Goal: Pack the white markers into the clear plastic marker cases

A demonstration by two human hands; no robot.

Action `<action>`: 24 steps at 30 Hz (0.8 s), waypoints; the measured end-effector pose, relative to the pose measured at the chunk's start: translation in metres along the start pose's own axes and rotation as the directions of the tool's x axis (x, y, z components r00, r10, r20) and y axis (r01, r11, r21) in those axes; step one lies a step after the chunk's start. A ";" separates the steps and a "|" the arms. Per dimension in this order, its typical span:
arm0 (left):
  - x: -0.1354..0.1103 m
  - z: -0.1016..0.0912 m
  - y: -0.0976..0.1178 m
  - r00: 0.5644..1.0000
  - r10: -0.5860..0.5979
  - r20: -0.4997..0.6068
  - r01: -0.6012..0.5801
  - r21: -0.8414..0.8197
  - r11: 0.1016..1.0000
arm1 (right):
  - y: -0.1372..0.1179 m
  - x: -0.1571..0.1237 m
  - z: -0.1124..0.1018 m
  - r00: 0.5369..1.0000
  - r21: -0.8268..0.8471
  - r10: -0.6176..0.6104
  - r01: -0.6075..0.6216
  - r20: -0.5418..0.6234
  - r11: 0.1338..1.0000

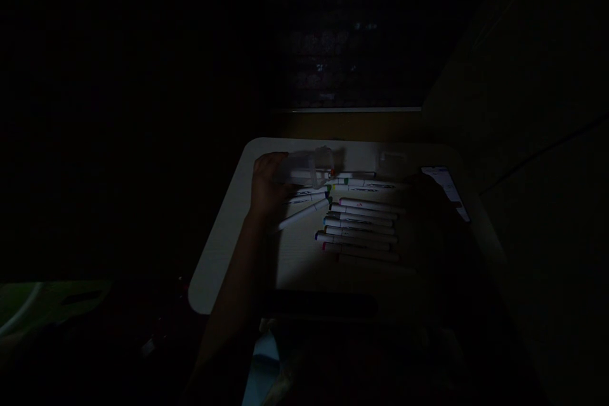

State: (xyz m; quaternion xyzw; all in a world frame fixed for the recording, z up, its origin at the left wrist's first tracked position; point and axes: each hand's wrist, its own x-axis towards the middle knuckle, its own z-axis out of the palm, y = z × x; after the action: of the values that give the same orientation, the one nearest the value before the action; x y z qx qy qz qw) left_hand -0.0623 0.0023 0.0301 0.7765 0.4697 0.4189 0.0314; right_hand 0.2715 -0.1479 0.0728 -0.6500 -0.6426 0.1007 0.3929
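In dim light, my left hand (266,187) is closed around a clear plastic case (299,165) lying on its side, its open end toward the right. A white marker (309,174) shows through the case or just beside it; I cannot tell which. Below the case, several white markers with coloured caps lie loose, one slanted marker (303,214) among them. To the right, a row of white markers (361,224) lies roughly side by side. My right hand (425,193) is a dark shape near the right ends of the markers, its fingers lost in shadow.
A small white table (219,260) with rounded corners carries everything. A phone with a lit screen (447,187) lies at the right, partly behind my right hand. A clear plastic piece (392,157) sits near the back edge. A dark wall rises on the right.
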 end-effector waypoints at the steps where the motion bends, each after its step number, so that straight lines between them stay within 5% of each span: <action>1: 0.000 0.000 0.000 1.000 0.002 0.002 -0.002 0.001 1.000 | 0.000 0.000 0.000 1.000 -0.009 0.001 -0.001 0.003 1.000; 8: 0.000 0.000 0.002 1.000 -0.012 0.016 0.011 0.035 0.999 | 0.032 0.019 0.012 0.998 -0.045 -0.012 0.015 0.060 0.999; 12: 0.000 0.000 0.002 1.000 0.002 0.002 -0.002 0.033 0.999 | 0.050 0.038 0.026 1.000 -0.021 -0.013 0.012 -0.019 1.000; 24: 0.001 0.000 0.001 0.999 0.043 0.006 -0.043 0.017 0.999 | 0.029 0.045 0.046 0.987 -0.001 -0.156 0.156 -0.044 0.988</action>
State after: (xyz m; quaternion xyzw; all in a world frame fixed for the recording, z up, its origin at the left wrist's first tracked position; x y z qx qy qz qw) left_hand -0.0617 0.0024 0.0306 0.7878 0.4564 0.4132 0.0172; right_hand 0.2708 -0.0855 0.0399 -0.5992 -0.6828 0.0561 0.4142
